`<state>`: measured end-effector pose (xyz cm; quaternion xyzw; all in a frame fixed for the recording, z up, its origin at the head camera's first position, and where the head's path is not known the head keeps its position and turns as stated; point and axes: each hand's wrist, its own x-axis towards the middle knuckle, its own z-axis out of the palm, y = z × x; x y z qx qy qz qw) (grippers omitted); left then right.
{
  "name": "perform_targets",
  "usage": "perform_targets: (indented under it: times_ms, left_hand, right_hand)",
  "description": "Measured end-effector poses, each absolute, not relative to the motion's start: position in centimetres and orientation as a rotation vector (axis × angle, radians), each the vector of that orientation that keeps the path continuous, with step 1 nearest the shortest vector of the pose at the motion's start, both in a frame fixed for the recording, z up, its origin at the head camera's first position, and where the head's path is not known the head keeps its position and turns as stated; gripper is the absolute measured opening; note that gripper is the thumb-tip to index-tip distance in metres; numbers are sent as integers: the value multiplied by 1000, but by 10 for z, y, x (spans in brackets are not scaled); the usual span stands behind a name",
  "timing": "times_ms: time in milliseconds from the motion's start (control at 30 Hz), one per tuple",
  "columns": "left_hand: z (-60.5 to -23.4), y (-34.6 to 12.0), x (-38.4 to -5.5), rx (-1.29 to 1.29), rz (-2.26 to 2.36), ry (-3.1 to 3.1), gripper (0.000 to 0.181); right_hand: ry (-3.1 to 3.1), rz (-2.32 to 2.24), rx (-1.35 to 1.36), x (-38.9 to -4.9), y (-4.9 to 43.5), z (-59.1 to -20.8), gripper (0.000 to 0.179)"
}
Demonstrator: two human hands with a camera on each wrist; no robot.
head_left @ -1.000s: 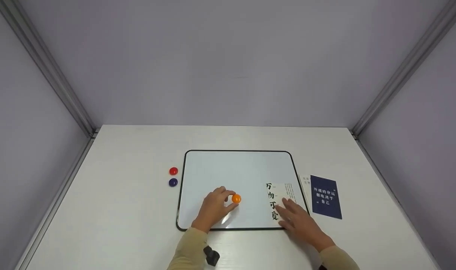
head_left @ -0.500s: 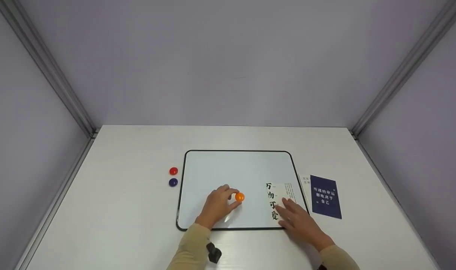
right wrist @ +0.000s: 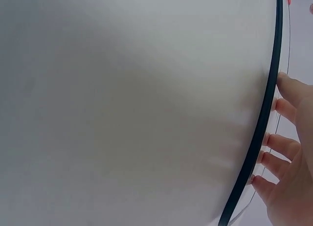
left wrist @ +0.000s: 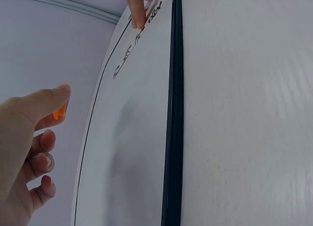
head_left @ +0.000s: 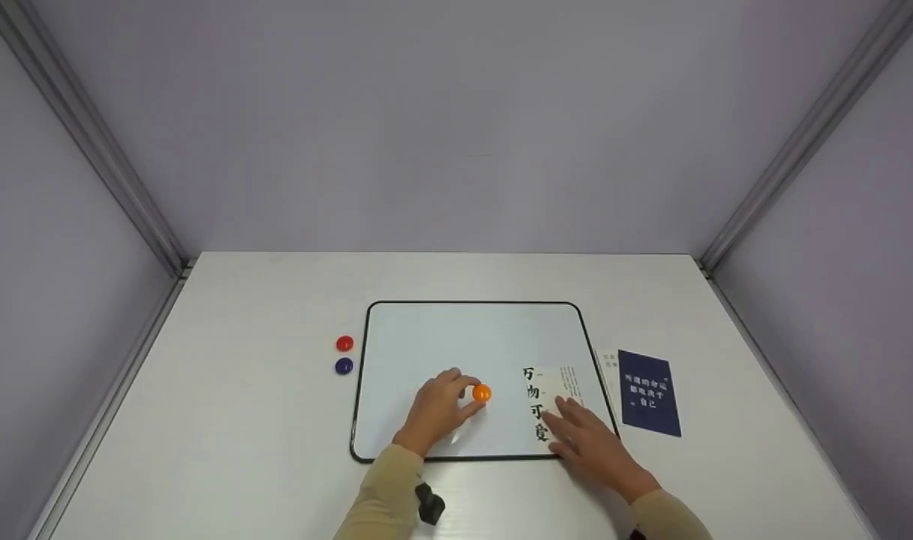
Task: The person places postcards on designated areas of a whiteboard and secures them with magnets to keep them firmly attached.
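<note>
With thumb and index finger, my left hand (head_left: pixel 433 409) pinches a glossy round orange magnet (head_left: pixel 482 393) above the whiteboard (head_left: pixel 456 337). The left wrist view shows the orange magnet (left wrist: pixel 59 112) mostly covered by the fingertips, the other fingers loosely bent. My right hand (head_left: pixel 593 450) rests with spread fingers on a cream card (head_left: pixel 555 381) printed with large black characters. That card lies on the board's lower right part, its near right portion hidden under the hand. In the right wrist view, the fingertips (right wrist: pixel 274 142) show past the board's black rim (right wrist: pixel 257 138).
Left of the board, a red magnet (head_left: pixel 344 343) and a dark blue one (head_left: pixel 343 366) lie on the white table (head_left: pixel 253 420). A navy card (head_left: pixel 650 394) partly covers a pale card (head_left: pixel 608 364) to the right. Grey walls enclose the table.
Over the last second my left hand has carried the orange magnet slightly right and away from me. More recently, my right hand and the cream card have slid slightly left on the board.
</note>
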<state>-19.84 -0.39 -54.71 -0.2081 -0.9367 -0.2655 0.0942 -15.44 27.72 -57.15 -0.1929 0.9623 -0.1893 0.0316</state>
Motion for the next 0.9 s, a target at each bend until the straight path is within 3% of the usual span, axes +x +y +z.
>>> perform_targets:
  times_ms: [900]
  left_hand:
    - [-556, 27, -212, -563, -711, -2791, 29]
  right_hand:
    - [2963, -564, -586, -155, 263, -574, 49]
